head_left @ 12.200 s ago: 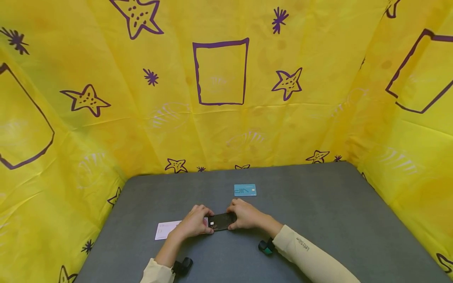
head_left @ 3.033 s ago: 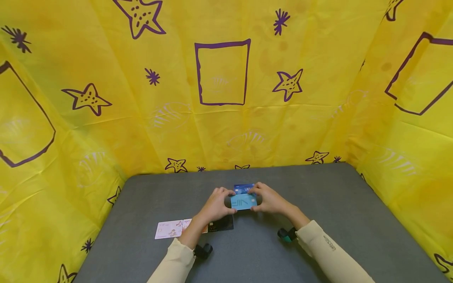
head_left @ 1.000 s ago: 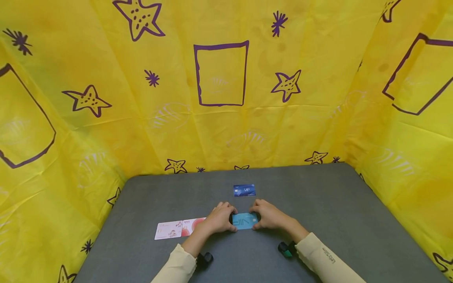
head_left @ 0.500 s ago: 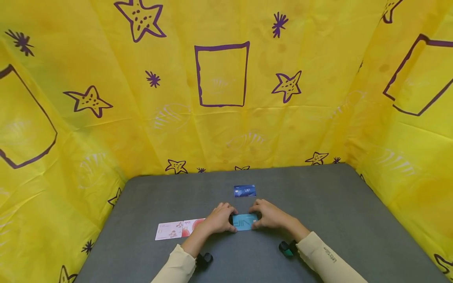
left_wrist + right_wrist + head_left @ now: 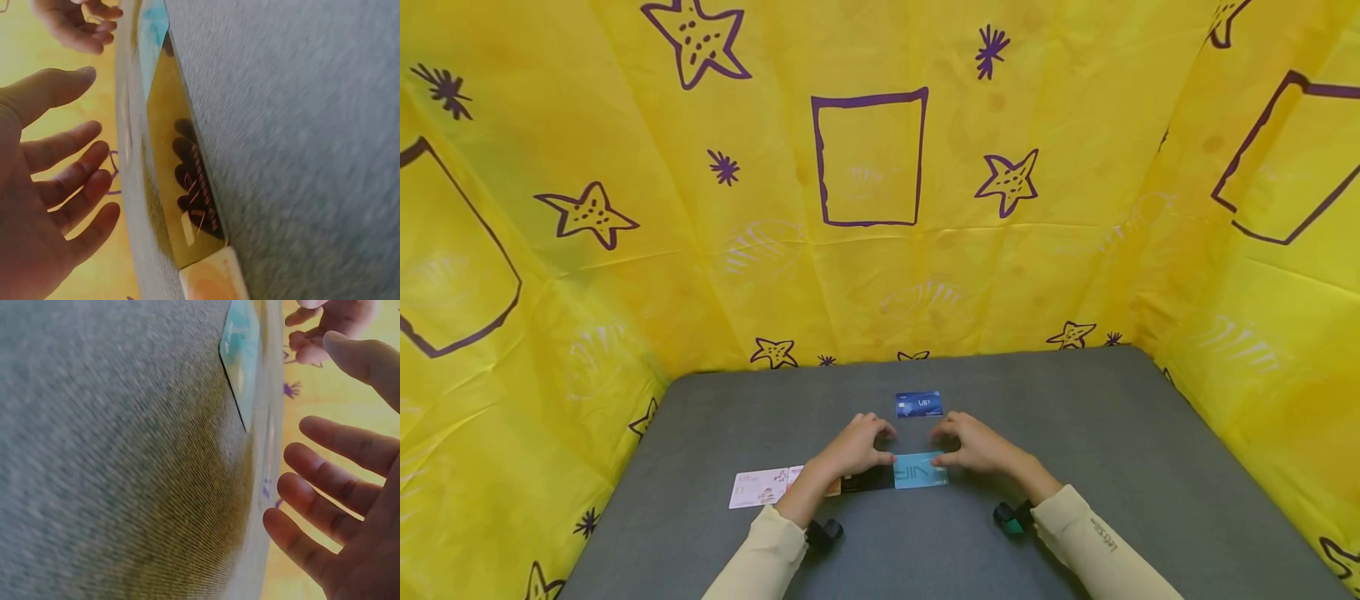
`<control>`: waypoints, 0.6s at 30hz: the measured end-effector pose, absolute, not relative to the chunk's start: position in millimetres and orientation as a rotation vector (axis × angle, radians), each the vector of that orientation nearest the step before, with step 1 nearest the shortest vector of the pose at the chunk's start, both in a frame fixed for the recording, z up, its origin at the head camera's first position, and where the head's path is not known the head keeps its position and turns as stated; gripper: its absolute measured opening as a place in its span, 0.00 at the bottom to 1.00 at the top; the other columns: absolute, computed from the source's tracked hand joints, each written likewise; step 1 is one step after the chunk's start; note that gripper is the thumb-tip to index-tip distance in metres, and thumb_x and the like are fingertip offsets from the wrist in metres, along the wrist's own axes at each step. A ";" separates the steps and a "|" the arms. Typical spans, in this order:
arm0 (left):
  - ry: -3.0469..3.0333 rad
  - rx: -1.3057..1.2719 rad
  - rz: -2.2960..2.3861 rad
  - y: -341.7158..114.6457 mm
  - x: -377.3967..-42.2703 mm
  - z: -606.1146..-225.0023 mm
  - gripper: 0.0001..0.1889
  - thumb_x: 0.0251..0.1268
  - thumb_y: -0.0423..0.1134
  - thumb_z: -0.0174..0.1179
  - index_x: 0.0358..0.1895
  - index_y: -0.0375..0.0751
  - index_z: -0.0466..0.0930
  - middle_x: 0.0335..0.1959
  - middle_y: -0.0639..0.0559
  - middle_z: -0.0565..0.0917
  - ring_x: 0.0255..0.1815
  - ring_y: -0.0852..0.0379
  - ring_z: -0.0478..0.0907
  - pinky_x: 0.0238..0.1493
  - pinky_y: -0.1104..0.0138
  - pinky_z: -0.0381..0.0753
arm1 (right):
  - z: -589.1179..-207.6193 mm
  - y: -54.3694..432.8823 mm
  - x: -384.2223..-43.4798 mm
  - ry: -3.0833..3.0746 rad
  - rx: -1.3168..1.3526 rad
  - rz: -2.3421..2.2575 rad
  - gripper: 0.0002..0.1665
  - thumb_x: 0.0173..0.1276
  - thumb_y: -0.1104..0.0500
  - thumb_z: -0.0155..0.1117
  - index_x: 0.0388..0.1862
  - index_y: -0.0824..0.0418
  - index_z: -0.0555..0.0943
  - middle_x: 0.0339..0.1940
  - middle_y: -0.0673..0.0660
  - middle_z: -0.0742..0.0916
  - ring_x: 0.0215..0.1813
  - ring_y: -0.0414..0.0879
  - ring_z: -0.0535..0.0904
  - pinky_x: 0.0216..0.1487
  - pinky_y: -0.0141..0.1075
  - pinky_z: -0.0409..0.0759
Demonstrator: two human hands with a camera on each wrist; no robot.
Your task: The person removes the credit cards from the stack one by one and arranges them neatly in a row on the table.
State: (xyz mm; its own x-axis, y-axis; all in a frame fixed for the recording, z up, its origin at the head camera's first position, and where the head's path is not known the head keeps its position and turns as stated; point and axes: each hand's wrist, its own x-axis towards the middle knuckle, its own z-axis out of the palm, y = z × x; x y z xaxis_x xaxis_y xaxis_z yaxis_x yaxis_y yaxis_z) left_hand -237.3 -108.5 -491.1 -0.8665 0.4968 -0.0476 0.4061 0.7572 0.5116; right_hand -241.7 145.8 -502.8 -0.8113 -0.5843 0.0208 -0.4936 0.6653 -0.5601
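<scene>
The teal card point(image 5: 917, 475) lies flat at the right end of a row, against the black card point(image 5: 871, 481); the left hand point(image 5: 853, 444) and right hand point(image 5: 976, 443) hover near it, fingers spread, pinching nothing; a low thumb could brush the teal card askew and open a gap; the blue card point(image 5: 919, 404) lies apart, farther back on the grey table point(image 5: 1037, 417)

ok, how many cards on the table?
5. Four in a row, left to right: pale pink card, orange-patterned card, black card, light blue card. The dark blue card lies apart, beyond the light blue one. Any stacked underneath would be hidden.
</scene>
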 end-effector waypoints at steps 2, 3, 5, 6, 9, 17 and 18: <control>2.765 0.686 0.776 -109.5 -240.4 -490.4 0.21 0.58 0.45 0.68 0.52 0.38 0.81 0.47 0.47 0.79 0.51 0.51 0.71 0.56 0.54 0.74 | -501.6 146.7 -243.6 2.733 -0.881 -0.839 0.26 0.60 0.44 0.71 0.51 0.60 0.84 0.43 0.50 0.81 0.47 0.44 0.74 0.49 0.42 0.75; 2.761 0.670 0.790 -109.8 -242.0 -490.0 0.21 0.59 0.45 0.68 0.52 0.38 0.81 0.48 0.46 0.79 0.51 0.51 0.71 0.56 0.53 0.74 | -500.7 147.1 -244.9 2.740 -0.877 -0.839 0.27 0.59 0.44 0.71 0.51 0.60 0.83 0.43 0.50 0.81 0.47 0.44 0.74 0.49 0.43 0.75; 2.754 0.651 0.831 -110.3 -245.3 -489.3 0.20 0.59 0.44 0.67 0.53 0.38 0.81 0.49 0.45 0.78 0.52 0.50 0.71 0.55 0.52 0.74 | -498.3 147.5 -247.7 2.746 -0.849 -0.848 0.27 0.59 0.45 0.71 0.51 0.60 0.83 0.43 0.51 0.81 0.46 0.45 0.74 0.49 0.43 0.75; 2.755 0.646 0.844 -110.1 -246.7 -489.2 0.20 0.60 0.44 0.67 0.53 0.38 0.81 0.49 0.45 0.78 0.52 0.50 0.70 0.55 0.52 0.75 | -497.3 147.8 -249.2 2.751 -0.835 -0.852 0.26 0.60 0.46 0.72 0.51 0.61 0.83 0.43 0.52 0.81 0.46 0.45 0.74 0.48 0.43 0.75; 2.758 0.647 0.883 -109.3 -251.3 -488.7 0.20 0.61 0.43 0.66 0.54 0.37 0.80 0.49 0.44 0.78 0.52 0.49 0.70 0.54 0.52 0.74 | -494.9 148.4 -253.9 2.765 -0.809 -0.866 0.26 0.60 0.48 0.72 0.52 0.62 0.83 0.43 0.54 0.82 0.46 0.47 0.74 0.47 0.43 0.75; 2.749 0.604 1.002 -102.9 -263.3 -491.3 0.22 0.63 0.43 0.65 0.58 0.37 0.78 0.53 0.43 0.77 0.54 0.47 0.69 0.57 0.50 0.73 | -491.9 149.3 -266.7 2.807 -0.842 -0.891 0.24 0.62 0.52 0.71 0.53 0.65 0.83 0.44 0.59 0.82 0.45 0.47 0.73 0.46 0.41 0.73; 2.751 0.600 1.011 -102.1 -265.2 -491.9 0.23 0.63 0.43 0.65 0.59 0.37 0.78 0.54 0.43 0.77 0.55 0.47 0.69 0.57 0.50 0.72 | -491.8 149.2 -268.3 2.813 -0.843 -0.895 0.24 0.62 0.52 0.71 0.52 0.65 0.83 0.44 0.60 0.82 0.44 0.48 0.73 0.46 0.41 0.73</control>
State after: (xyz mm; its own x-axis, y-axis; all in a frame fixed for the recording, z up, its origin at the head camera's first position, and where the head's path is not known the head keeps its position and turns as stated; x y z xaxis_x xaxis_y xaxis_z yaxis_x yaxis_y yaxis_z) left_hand -265.2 -102.1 -491.9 -0.9088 0.4172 -0.0023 0.3164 0.6928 0.6480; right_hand -268.3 149.2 -491.8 -0.8468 -0.5234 0.0946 -0.4818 0.6796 -0.5532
